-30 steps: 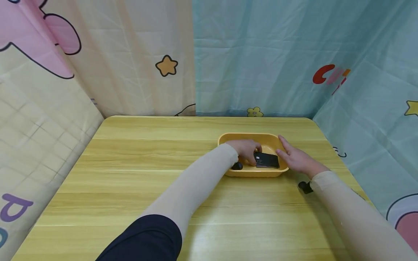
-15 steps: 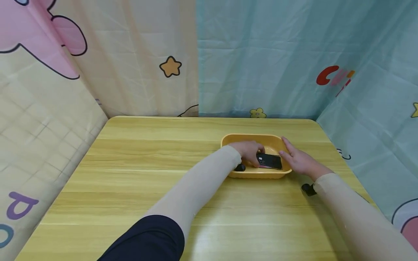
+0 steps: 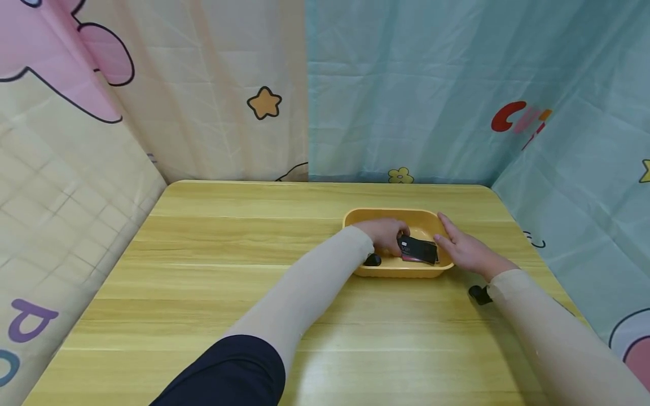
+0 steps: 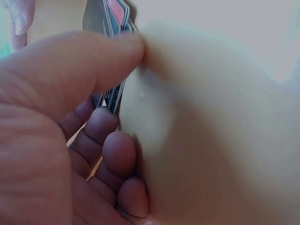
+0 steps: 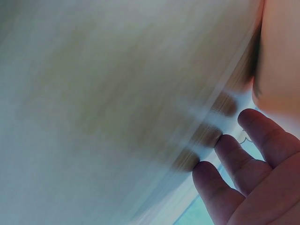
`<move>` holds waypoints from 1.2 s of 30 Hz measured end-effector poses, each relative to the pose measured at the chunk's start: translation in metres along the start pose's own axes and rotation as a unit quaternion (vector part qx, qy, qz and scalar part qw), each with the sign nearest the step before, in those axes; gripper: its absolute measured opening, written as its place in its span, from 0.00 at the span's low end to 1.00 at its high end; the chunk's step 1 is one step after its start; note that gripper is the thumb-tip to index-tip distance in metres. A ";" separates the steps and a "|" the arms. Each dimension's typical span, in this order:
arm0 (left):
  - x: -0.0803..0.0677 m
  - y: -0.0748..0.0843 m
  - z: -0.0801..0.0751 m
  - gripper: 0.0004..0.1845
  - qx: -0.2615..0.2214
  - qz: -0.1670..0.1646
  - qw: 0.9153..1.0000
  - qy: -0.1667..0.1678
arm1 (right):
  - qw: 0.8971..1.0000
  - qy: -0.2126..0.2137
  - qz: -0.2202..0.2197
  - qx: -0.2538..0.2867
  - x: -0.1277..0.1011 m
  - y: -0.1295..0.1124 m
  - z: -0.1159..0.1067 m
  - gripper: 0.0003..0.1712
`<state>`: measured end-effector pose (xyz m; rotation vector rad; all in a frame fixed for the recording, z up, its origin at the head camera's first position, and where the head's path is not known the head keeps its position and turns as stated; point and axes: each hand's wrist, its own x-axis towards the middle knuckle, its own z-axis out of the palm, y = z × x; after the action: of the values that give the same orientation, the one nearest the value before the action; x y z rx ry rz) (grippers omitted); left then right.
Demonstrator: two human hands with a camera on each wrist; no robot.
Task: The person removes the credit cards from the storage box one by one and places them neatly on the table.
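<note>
A yellow plastic basin (image 3: 401,272) stands on the table, right of centre. My left hand (image 3: 383,232) reaches into it and pinches the left end of a small stack of cards (image 3: 418,249). The top card is black with "VIP" printed on it, and a pinkish card edge shows beneath. In the left wrist view the thumb presses the near edges of the cards, with the fingers behind them. My right hand (image 3: 469,251) holds the basin's right end, thumb over the rim and fingers outside. Those fingertips reach down to the tabletop in the right wrist view.
The wooden table (image 3: 228,282) carries the basin near its far right. Printed curtains (image 3: 406,96) enclose the back and both sides. A black wrist device (image 3: 372,260) shows at the left wrist, and another black device (image 3: 479,294) at the right.
The black top card has turned slightly and sits askew over the cards beneath. Both hands stay at the basin, while the head view has shifted a little.
</note>
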<state>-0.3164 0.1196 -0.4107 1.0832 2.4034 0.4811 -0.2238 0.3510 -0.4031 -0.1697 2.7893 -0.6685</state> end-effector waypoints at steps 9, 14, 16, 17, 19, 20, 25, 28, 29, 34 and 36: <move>0.005 -0.005 -0.004 0.32 -0.025 -0.025 0.999 -0.002 | 1.000 -0.007 0.007 -0.004 0.003 -0.002 -0.003 0.46; 0.008 -0.006 -0.005 0.32 -0.014 -0.026 1.000 0.006 | 1.000 -0.006 0.010 -0.004 0.003 -0.003 -0.004 0.46; 0.008 -0.006 -0.005 0.32 -0.009 -0.020 1.000 0.008 | 1.000 -0.007 0.012 -0.002 0.003 -0.003 -0.004 0.45; 0.008 -0.006 -0.005 0.32 -0.011 -0.019 1.000 0.009 | 1.000 -0.007 0.012 -0.001 0.003 -0.003 -0.003 0.45; 0.007 -0.005 -0.005 0.32 -0.015 -0.016 1.000 0.013 | 1.000 -0.008 0.012 0.001 0.002 -0.002 -0.003 0.45; 0.006 -0.005 -0.005 0.32 -0.018 -0.015 1.000 0.016 | 1.000 -0.008 0.012 0.003 0.002 -0.002 -0.002 0.45; 0.002 -0.003 -0.006 0.32 -0.027 -0.010 0.999 0.027 | 1.000 -0.006 0.010 0.004 0.003 -0.001 -0.002 0.45; 0.001 -0.003 -0.006 0.31 -0.028 -0.010 0.999 0.030 | 1.000 -0.006 0.008 0.003 0.003 -0.001 -0.002 0.44; 0.000 -0.003 -0.006 0.31 -0.029 -0.009 0.999 0.031 | 1.000 -0.006 0.007 0.002 0.002 -0.001 -0.002 0.44; -0.001 -0.003 -0.006 0.31 -0.033 -0.005 0.999 0.035 | 1.000 -0.006 0.008 0.002 0.002 -0.002 -0.002 0.44; -0.002 -0.004 -0.006 0.31 -0.036 -0.002 0.999 0.035 | 1.000 -0.006 0.007 0.004 0.002 -0.002 -0.001 0.44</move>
<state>-0.3206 0.1149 -0.4070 1.0469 2.4285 0.6099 -0.2256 0.3496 -0.4012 -0.1519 2.7740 -0.6734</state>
